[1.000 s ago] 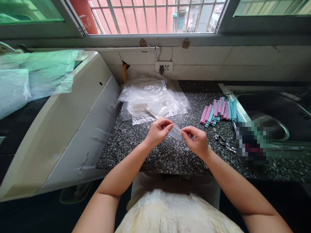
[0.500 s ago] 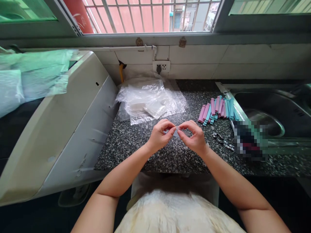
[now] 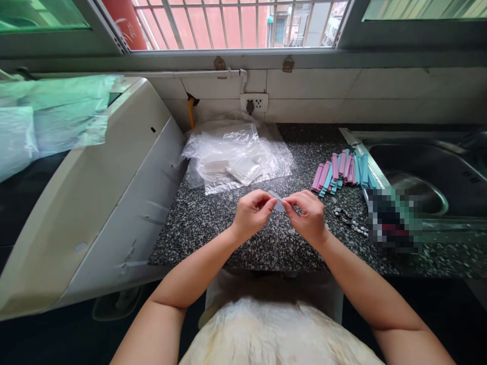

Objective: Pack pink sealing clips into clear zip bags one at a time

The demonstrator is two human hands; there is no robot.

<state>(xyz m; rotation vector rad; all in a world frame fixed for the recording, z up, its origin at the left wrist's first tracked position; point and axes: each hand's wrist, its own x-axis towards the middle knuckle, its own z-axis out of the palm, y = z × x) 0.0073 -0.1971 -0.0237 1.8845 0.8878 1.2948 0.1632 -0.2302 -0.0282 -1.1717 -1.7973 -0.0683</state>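
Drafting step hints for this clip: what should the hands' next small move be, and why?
Probably ease the right hand slightly outward while the left hand holds, spreading the small translucent plastic piece. Both hands pinch it with fingertips close together above the speckled black-and-white stone counter, and only a short stretch shows between them.

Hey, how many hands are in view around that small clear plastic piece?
2: the left hand at the left side of the clear plastic piece, the right hand at its right. Some fingers are hidden.
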